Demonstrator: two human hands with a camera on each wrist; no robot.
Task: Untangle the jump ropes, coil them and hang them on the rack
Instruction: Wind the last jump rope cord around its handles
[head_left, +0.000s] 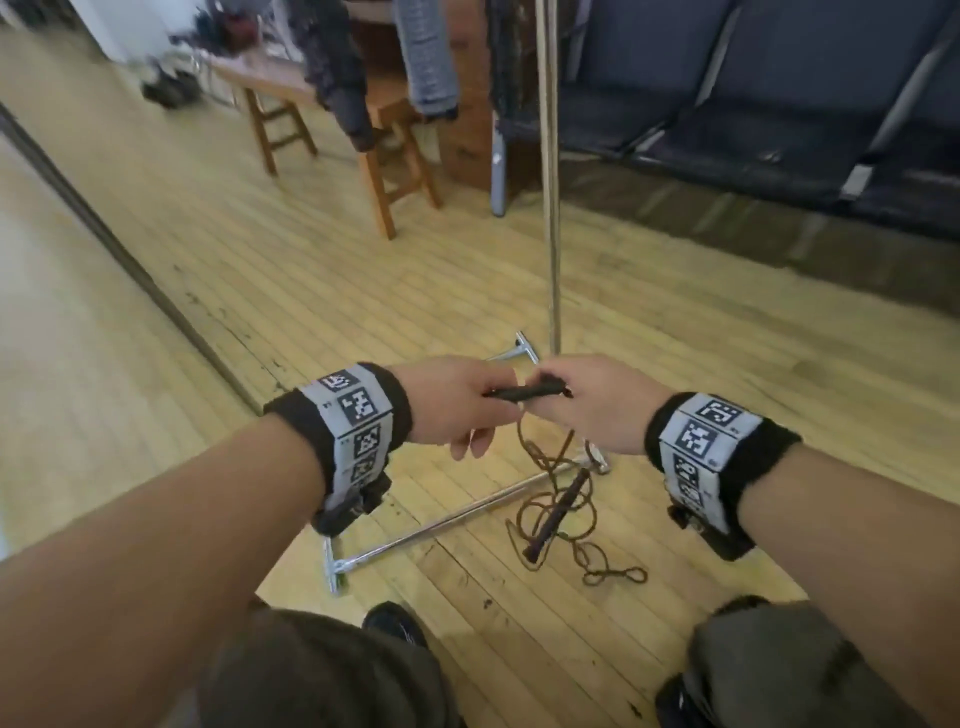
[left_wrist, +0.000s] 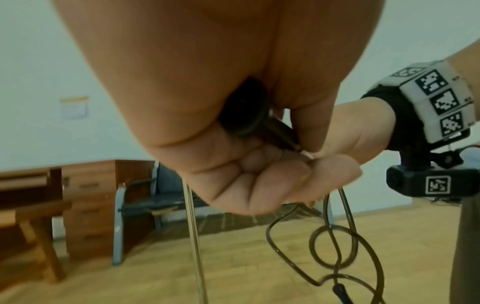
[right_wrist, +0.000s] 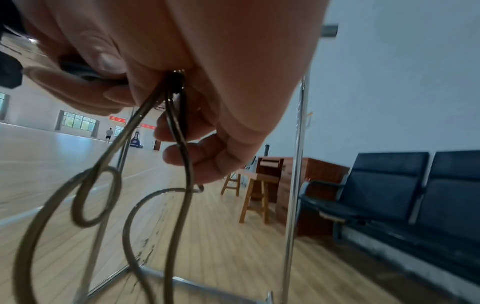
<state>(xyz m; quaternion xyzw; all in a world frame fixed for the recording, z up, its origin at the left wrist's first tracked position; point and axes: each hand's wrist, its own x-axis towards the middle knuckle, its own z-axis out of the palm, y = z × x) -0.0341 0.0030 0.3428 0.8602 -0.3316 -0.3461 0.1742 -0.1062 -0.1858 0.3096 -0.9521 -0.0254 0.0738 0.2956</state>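
Observation:
A black jump rope handle is held level between both hands above the floor. My left hand grips its left end, and the butt of the handle shows inside the curled fingers. My right hand pinches the other end, where the rope comes out. The brown rope hangs down in tangled loops onto the floor. A second dark handle lies among the loops. The metal rack pole stands just behind my hands. Its base bar lies beside the tangle.
Wooden stools and a wooden desk stand behind the rack, with clothes hanging above. A row of dark seats runs along the right wall. My knees are at the bottom of the head view. Open wooden floor spreads to the left.

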